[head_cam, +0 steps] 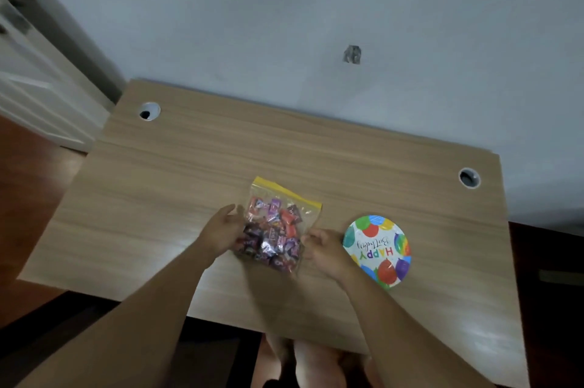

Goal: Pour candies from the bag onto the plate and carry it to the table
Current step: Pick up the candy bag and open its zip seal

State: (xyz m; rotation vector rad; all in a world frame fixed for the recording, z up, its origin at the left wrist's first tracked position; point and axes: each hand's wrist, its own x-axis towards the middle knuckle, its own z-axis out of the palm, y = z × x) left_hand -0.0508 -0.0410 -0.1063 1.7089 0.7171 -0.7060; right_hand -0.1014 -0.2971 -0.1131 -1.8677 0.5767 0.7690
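**A:** Looking at this one: the bag (pixel 274 225) of candies (pixel 271 239) is lying flat on the counter (pixel 158 191), about mid-way across and toward the near edge, yellow zip strip at the far end and apparently not opened yet. The left hand (pixel 221 231) is cupped against the bag's left side, fingers loosely spread, touching it but not really clamped on. The right hand (pixel 322 248) is curled at the bag's near right corner, looks like a pinch on the plastic, though I can't tell for sure. The plate (pixel 377 250), the birthday one with balloons, sits just right of the right hand, nothing on it.

**B:** So the step is getting a grip and opening it, I'd guess. My advice: stand the bag up with the zip on top before pulling it apart, otherwise the candies slide out onto the counter. Hold the bottom with one hand, and bring the mouth right over the middle of the plate before tipping. Tip slow, since that plate looks shallow and wrapped candies skid.
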